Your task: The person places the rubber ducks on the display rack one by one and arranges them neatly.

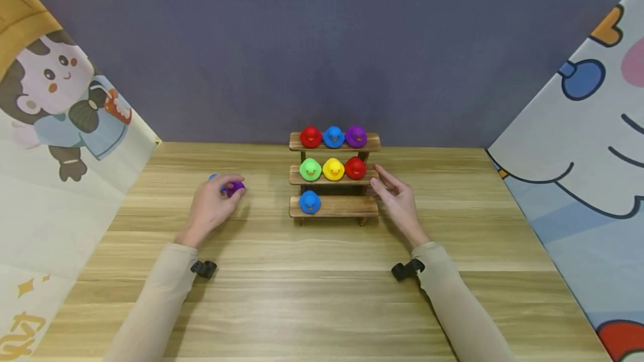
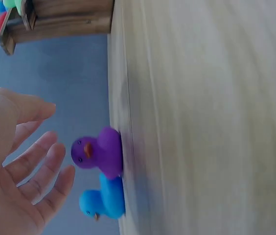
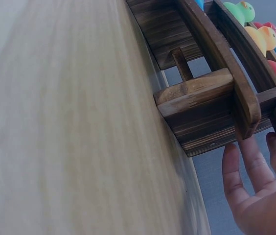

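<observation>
My left hand [image 1: 213,200] is over a purple rubber duck [image 2: 99,152] at the left of the table, fingers loosely bent. In the left wrist view a gap shows between the fingers and that duck. Against the purple one sits a blue rubber duck [image 2: 103,198], mostly covered by the hand in the head view. My right hand [image 1: 399,200] is at the right end of a three-tier wooden stand [image 1: 347,206], its extended fingertips at the middle tier's end. On the lowest tier, at the left, sits another blue duck [image 1: 309,202].
The middle tier carries a green duck [image 1: 310,170], a yellow duck [image 1: 334,170] and a red duck [image 1: 355,168]. Red [image 1: 311,137], blue [image 1: 334,137] and purple [image 1: 356,137] ducks line the top tier. A grey-blue wall [image 1: 322,43] rises behind the wooden table [image 1: 302,295], with printed panels at both sides.
</observation>
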`<state>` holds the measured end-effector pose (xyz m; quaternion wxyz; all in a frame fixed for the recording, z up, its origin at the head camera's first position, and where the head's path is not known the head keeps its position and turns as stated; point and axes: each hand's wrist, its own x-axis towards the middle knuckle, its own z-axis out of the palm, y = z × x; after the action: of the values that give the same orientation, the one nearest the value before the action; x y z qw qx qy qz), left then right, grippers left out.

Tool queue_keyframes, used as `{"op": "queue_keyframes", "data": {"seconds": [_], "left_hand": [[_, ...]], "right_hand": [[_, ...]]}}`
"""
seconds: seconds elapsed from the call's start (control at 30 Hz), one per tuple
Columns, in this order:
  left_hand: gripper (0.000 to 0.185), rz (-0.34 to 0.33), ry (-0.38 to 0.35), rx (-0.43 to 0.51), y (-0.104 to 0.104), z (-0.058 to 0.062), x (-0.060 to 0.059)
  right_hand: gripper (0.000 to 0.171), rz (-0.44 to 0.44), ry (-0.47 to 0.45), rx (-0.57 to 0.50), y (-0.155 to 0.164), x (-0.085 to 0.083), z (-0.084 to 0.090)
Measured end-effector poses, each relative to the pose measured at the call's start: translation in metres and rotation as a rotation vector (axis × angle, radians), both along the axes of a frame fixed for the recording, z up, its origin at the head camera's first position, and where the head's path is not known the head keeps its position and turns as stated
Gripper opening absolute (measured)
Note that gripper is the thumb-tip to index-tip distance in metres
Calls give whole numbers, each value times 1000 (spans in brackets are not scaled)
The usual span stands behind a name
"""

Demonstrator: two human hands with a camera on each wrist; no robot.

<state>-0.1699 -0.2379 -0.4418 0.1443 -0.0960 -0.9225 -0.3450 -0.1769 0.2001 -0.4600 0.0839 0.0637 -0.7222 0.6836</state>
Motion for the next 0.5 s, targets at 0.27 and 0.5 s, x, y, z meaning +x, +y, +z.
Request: {"op": "queue_keyframes", "data": {"seconds": [0.27, 0.5], "left_hand": [[33, 26, -78, -50, -12, -2, -4], [34, 13, -97, -87, -20, -4, -7]], "right_hand": [[50, -5, -3, 14, 0, 1, 0], [49, -6, -5, 10, 0, 1, 1]]}}
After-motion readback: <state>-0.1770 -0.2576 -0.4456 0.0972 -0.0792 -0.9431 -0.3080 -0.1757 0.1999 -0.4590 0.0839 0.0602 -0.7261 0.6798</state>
